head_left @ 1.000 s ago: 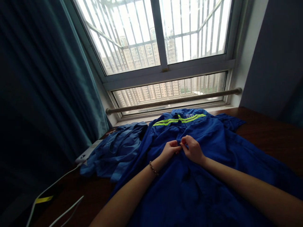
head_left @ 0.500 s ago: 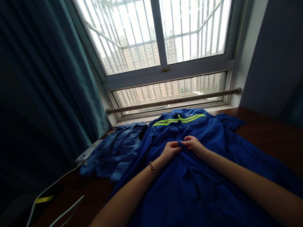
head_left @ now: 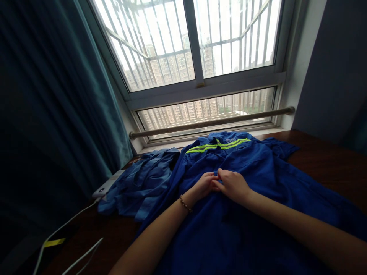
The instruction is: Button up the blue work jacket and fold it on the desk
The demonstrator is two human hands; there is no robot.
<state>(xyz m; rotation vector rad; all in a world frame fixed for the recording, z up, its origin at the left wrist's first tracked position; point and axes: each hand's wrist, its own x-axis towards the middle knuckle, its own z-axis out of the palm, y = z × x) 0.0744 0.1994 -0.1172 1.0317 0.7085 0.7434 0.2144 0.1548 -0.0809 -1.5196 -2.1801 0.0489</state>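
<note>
A dark blue work garment (head_left: 258, 168) with yellow-green reflective stripes is spread over the wooden surface, its collar end towards the window. My left hand (head_left: 205, 184), with a beaded bracelet at the wrist, is closed on the front of the garment near its middle. Against it, fingertips meeting, my right hand (head_left: 233, 186) is closed at the same spot. The bit of cloth between the fingers is mostly covered by them, and I cannot make out a button or other fastening there.
Left of the garment lies a crumpled lighter blue cloth (head_left: 151, 175). A white device (head_left: 107, 185) with a white cable (head_left: 69, 219) sits beside it. A metal rail (head_left: 212, 123) crosses before the window. A blue curtain (head_left: 94, 95) hangs at left; brown wooden surface (head_left: 318, 152) shows at right.
My right hand has shifted slightly left and turned over, so its fingers now overlap the left fingertips. The pinched cloth that showed between them is now mostly covered.
</note>
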